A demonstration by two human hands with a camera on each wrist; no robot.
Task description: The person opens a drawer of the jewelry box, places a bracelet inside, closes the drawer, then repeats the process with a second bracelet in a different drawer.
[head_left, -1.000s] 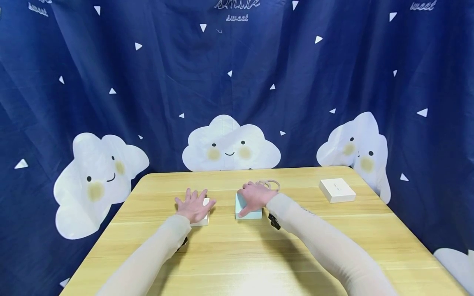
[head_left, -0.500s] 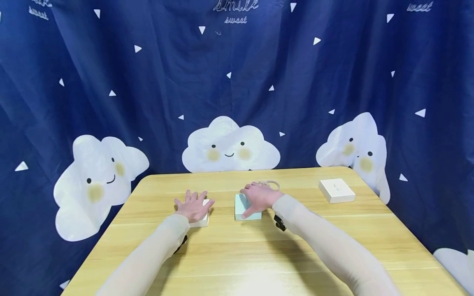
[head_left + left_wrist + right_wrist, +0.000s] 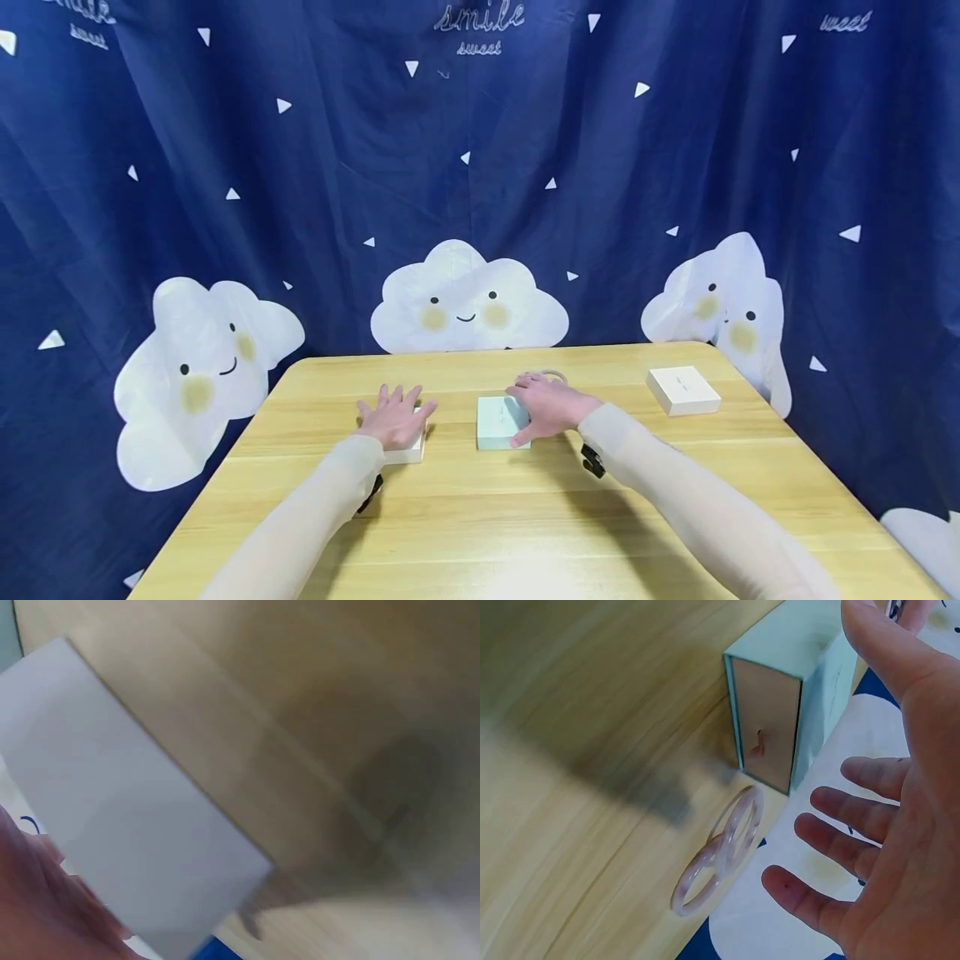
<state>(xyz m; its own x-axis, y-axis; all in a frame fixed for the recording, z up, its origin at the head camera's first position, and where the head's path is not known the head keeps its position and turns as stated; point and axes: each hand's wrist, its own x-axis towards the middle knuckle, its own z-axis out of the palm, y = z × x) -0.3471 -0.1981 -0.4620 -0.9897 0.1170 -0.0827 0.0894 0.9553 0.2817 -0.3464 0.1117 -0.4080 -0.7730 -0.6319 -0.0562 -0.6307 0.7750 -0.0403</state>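
In the head view my left hand (image 3: pixel 394 418) lies over a white box (image 3: pixel 407 456) with its fingers spread. The left wrist view shows the plain side of that white box (image 3: pixel 135 795) close up. My right hand (image 3: pixel 553 407) is at the right edge of a mint-green box (image 3: pixel 495 423), its fingers loosely extended. In the right wrist view the palm and fingers hold nothing. The mint box's end shows a beige drawer front (image 3: pixel 769 712) with a small pink pull tab (image 3: pixel 758 744). Beside it, two pale pink marbled bangles (image 3: pixel 681 894) lie overlapping on the table.
Another white box (image 3: pixel 683 390) rests at the right rear of the wooden table (image 3: pixel 465 508). Behind the table's far edge hangs a dark blue curtain (image 3: pixel 330 192) printed with smiling clouds.
My right hand has drawn off to the right, uncovering more of the mint box's top. The left hand stays on its white box. The head view has tilted slightly up.
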